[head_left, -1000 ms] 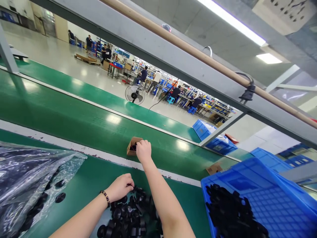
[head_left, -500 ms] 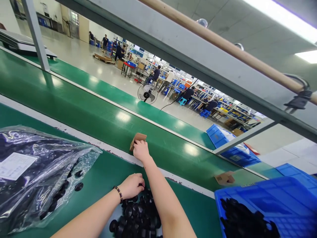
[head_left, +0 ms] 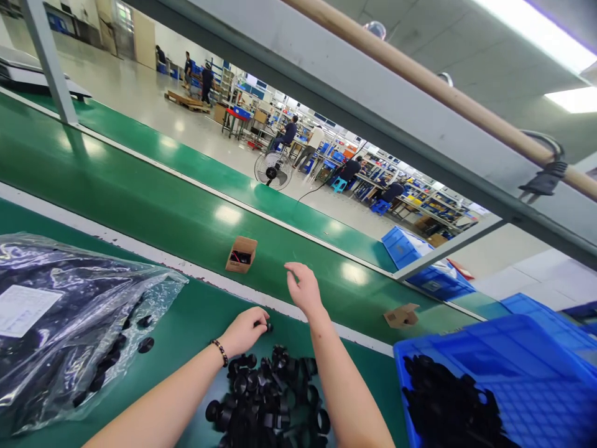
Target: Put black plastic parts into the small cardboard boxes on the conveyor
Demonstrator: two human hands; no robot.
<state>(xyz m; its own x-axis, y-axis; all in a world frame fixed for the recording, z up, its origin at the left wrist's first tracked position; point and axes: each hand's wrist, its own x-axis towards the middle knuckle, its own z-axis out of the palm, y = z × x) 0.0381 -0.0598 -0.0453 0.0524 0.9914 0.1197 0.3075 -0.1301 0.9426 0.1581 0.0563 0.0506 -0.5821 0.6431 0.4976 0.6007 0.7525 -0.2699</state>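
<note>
My left hand [head_left: 245, 331], with a beaded bracelet at its wrist, pinches a small black part [head_left: 269, 327] just above the near edge of the green belt. Its exact shape is partly hidden by the fingers. To the right, my right hand [head_left: 304, 287] hovers over the belt with fingers stretched out and nothing in them. A small open cardboard box [head_left: 239, 266] stands on the belt left of that hand, with dark contents inside. Below both hands lies a heap of black round plastic parts [head_left: 254, 398] on the green table.
A clear plastic bag [head_left: 88, 298] of black parts lies at left, a few spilling out. On the right stands a blue crate [head_left: 527, 348] holding black pieces. Another small cardboard box [head_left: 400, 316] sits further along the belt [head_left: 163, 205]. A grey frame bar [head_left: 326, 81] crosses above.
My right hand has let go of the small cardboard box and moved right, its fingers opening. My left hand has lifted from the heap with a small black part.
</note>
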